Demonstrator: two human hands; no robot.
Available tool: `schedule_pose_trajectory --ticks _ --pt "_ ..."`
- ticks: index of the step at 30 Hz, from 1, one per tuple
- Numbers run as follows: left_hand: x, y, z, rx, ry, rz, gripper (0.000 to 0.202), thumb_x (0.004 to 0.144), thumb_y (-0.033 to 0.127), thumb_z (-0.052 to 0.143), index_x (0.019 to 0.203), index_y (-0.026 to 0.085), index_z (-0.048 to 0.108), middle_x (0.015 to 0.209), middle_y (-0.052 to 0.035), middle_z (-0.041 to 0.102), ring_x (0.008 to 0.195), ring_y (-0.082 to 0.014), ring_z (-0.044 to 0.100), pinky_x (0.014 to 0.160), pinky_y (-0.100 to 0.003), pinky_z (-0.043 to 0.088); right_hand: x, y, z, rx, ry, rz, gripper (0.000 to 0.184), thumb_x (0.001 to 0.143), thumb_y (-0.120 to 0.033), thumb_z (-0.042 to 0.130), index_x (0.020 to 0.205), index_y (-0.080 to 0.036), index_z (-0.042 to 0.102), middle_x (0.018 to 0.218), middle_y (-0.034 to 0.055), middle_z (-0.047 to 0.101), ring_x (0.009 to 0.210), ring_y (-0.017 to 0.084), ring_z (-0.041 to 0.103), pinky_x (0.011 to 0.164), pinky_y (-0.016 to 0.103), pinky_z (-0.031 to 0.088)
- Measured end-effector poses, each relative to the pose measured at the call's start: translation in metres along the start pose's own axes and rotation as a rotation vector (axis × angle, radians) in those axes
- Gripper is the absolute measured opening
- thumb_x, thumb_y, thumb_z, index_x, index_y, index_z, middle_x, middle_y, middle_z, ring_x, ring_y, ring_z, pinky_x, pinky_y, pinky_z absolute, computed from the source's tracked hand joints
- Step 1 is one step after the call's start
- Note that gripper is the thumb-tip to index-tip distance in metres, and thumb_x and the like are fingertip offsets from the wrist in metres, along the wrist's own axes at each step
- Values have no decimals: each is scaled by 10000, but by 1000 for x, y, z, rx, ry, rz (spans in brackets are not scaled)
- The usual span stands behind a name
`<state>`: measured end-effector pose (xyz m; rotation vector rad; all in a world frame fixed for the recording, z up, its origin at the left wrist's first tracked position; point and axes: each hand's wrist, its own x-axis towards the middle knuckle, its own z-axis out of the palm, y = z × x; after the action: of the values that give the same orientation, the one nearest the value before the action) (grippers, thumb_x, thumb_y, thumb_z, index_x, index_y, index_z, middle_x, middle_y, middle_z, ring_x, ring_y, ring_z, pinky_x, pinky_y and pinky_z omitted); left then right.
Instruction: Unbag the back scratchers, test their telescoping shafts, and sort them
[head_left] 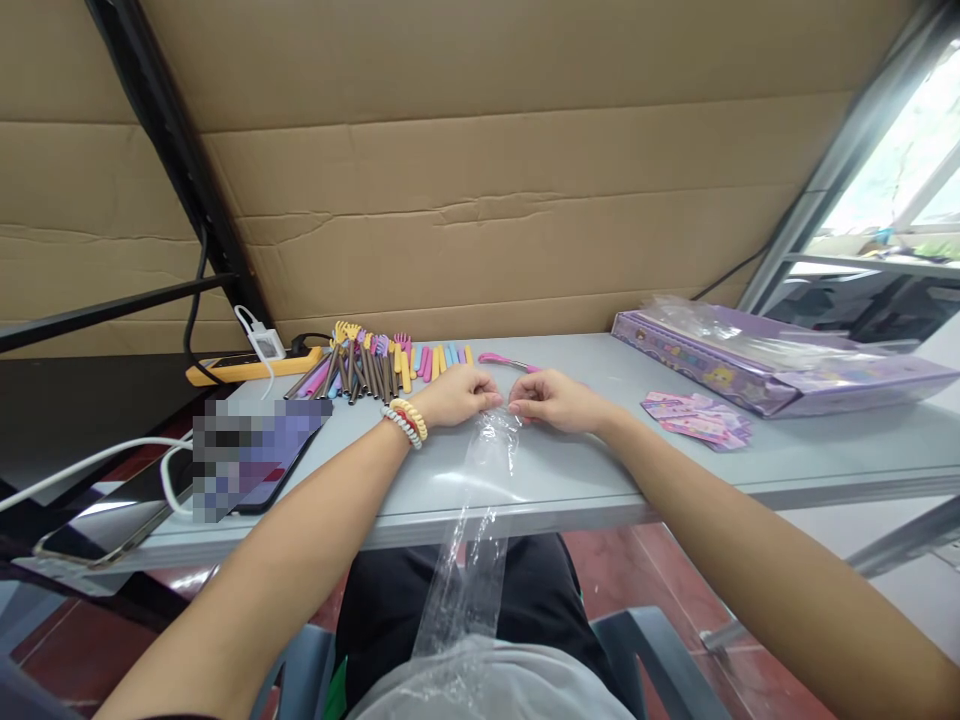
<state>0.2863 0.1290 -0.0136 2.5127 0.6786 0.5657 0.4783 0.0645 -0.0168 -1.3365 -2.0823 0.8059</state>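
Observation:
A long strip of clear plastic film (469,560) hangs from my fingers over the table's front edge and down to my lap. My left hand (459,393), with beaded bracelets (406,421) on the wrist, pinches the upper left of the film. Close beside it my right hand (556,400) pinches the upper right, fingertips nearly meeting. Just behind the hands lies a pink-handled tool (499,359), partly hidden by my right hand. Left of my left hand is a pile of thin coloured and brown sticks (364,370), some with shaped yellow, pink and purple ends.
At left are two phones (289,465) (105,510), a white cable and a yellow power strip (240,367). Pink printed cards (697,418) lie at right, before a purple box (750,360) topped with clear plastic. Cardboard (480,170) walls the back.

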Motion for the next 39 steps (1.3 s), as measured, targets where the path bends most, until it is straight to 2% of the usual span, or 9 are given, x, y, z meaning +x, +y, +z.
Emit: schedule_pose_trajectory --ticks 3,7,12,17,22,27,30,34,39 --pt "0 0 0 -4 64 -33 223 782 335 527 684 154 612 607 9 587 586 -117 506 570 -241 378 -1 0 1 -17 69 33 298 759 -463 563 756 -165 569 638 3 578 576 115 474 548 258 362" --pt "3 -2 -3 12 378 -171 246 815 320 466 693 160 608 624 -10 622 613 -133 543 607 -249 400 -4 1 2 -6 204 53 485 745 -502 595 1082 -159 532 740 19 609 647 144 532 578 267 401" --pt "4 -8 -17 35 799 -371 205 820 315 461 748 176 594 715 -30 661 699 -158 594 685 -259 416 -9 4 -2 -29 179 18 758 712 -500 651 1352 -222 353 1039 92 592 756 173 583 665 306 467" --pt "2 -13 -28 70 1000 -516 201 850 326 423 756 197 546 817 -78 666 804 -212 602 713 -298 420 -16 0 -4 -299 162 -86 956 605 -510 734 1421 -287 288 1200 113 511 746 174 560 698 352 477" --pt "1 -16 -33 72 1028 -594 169 841 290 425 713 210 500 807 -88 652 842 -231 602 739 -318 430 -21 -7 2 -467 198 -214 955 611 -539 713 1432 -284 297 1299 133 458 910 248 558 773 389 462" --pt "2 -19 -36 17 1078 -619 152 847 296 429 737 209 486 852 -95 647 899 -237 605 779 -327 439 -20 -3 7 -573 168 -221 824 635 -476 693 1370 -246 399 1248 132 503 924 259 570 782 389 455" --pt "4 -19 -35 -148 1083 -566 166 874 334 405 818 202 489 765 -58 629 739 -198 624 656 -294 457 -18 0 9 -580 242 -186 730 698 -365 631 1370 -227 381 1184 124 532 865 231 576 777 381 457" --pt "6 -13 -31 -496 952 -408 308 899 488 354 1012 210 426 584 46 532 426 -112 510 441 -225 376 -16 3 4 -520 423 -230 549 733 -254 552 1272 -221 457 1075 97 567 735 177 558 742 357 460" --pt "4 -3 -25 -713 741 -268 431 884 564 355 1114 199 346 543 87 494 348 -72 409 368 -189 293 -20 -3 -24 -293 668 -104 398 719 -340 580 1080 -178 535 974 87 606 680 159 553 595 289 437"
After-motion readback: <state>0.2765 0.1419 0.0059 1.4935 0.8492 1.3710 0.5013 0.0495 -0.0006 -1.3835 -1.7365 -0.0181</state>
